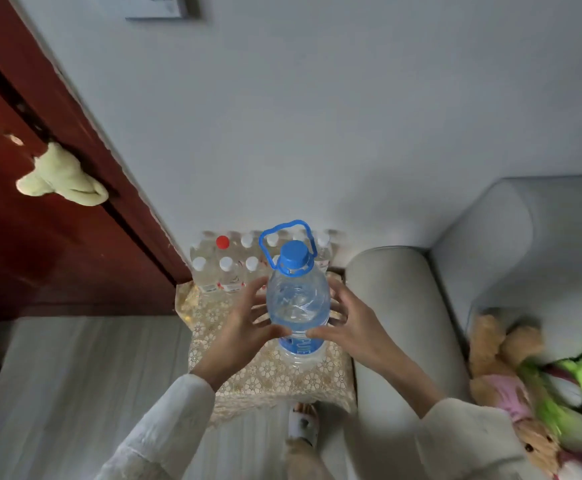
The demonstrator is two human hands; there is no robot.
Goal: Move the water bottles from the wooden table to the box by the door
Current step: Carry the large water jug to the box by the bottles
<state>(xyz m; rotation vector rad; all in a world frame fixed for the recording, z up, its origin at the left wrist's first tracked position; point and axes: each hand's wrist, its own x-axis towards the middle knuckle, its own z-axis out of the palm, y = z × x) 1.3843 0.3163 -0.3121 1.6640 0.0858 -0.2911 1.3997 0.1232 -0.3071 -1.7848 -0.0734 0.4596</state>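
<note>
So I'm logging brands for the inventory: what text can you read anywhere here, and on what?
"PU": partial white letters on the blue label of the large bottle; the rest is cut off.
Small bottles: red-and-white labels, too blurred to read.
Wall frame: dark marks, unreadable.

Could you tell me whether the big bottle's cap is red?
No, the big bottle has a blue cap; only one small bottle behind has red.

Clear large bottle [298, 303] with blue cap, handle and label; gold floral lace covers the tabletop [282, 375]; dark red door [40, 237]; one red cap [222, 241] among white.
</note>
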